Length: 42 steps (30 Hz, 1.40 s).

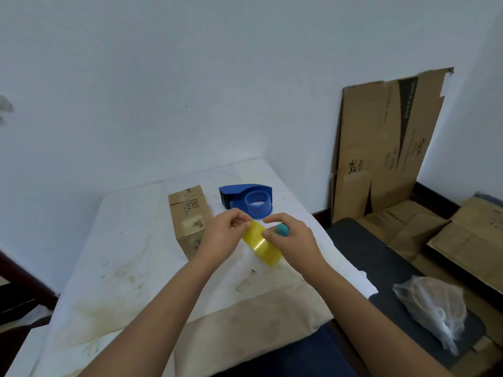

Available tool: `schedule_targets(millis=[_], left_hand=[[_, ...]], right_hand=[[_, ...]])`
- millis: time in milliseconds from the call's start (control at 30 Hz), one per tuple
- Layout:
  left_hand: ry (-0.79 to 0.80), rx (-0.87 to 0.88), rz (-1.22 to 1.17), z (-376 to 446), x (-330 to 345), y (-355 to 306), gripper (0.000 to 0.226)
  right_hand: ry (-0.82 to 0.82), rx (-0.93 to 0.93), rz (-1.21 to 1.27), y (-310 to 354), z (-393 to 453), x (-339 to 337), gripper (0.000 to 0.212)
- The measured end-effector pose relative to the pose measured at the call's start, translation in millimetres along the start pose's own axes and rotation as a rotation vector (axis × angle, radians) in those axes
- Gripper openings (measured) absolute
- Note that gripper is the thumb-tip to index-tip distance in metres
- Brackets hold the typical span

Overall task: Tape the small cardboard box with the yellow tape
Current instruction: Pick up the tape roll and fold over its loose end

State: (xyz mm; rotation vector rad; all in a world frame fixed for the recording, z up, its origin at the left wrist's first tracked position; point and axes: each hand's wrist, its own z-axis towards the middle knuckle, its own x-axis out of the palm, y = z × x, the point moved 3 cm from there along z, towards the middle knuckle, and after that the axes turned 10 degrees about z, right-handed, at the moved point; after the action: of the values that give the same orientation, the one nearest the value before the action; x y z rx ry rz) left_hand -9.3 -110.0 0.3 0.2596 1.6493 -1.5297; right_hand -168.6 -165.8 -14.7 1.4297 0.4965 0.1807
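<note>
A roll of yellow tape [261,242] is held over the table between both hands. My left hand [223,232] pinches its upper left end. My right hand [292,240] grips the roll from the right, thumb on its face. The small cardboard box [188,213], brown with printed letters, lies on the white table cloth [130,254] just left of my left hand, apart from the tape. Part of the roll is hidden behind my right hand.
A blue tape dispenser [249,200], empty of tape, sits behind my hands. A small teal object [282,229] peeks out by my right hand. Flattened cardboard [381,148] leans on the wall at right, and a plastic bag [432,303] lies on a dark mat.
</note>
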Motion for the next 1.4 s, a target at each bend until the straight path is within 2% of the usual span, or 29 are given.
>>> schedule_targets(millis=[100,267,467,667,733,867,967,1067,1200,1400], left_hand=[[0.075,0.033,0.095,-7,-8,-4,0.009],[0.195,0.109,0.228,-19,-13,-14,0.012],[0.235,0.17,0.3,-26,-11,-21,0.016],[0.216,0.198,0.284,-36,-11,-24,0.025],[0.187,0.157,0.215,-40,-12,-24,0.026],[0.218,0.009,-0.161,-48,-14,-17,0.031],[0.247,0.009,-0.195,-53,-10,-9,0.034],[0.151,0.06,-0.057,-54,-5,-5,0.024],[-0.011,0.105,0.049,-52,-5,-5,0.008],[-0.113,0.218,0.141,-61,-6,-9,0.004]], right_hand=[[0.052,0.036,0.066,-1,-7,6,0.022],[0.129,0.058,-0.018,-1,-16,15,0.025],[0.111,0.105,-0.002,4,-20,12,0.022],[-0.003,0.104,-0.009,-2,-20,9,0.02],[-0.009,0.102,0.006,-3,-20,9,0.021],[-0.039,0.075,0.038,-8,-24,6,0.015],[-0.068,-0.013,0.005,-7,-28,5,0.006],[-0.073,-0.116,-0.001,-5,-32,8,0.002],[-0.074,-0.155,0.034,-5,-38,11,0.002],[-0.132,-0.196,0.074,-4,-43,19,0.003]])
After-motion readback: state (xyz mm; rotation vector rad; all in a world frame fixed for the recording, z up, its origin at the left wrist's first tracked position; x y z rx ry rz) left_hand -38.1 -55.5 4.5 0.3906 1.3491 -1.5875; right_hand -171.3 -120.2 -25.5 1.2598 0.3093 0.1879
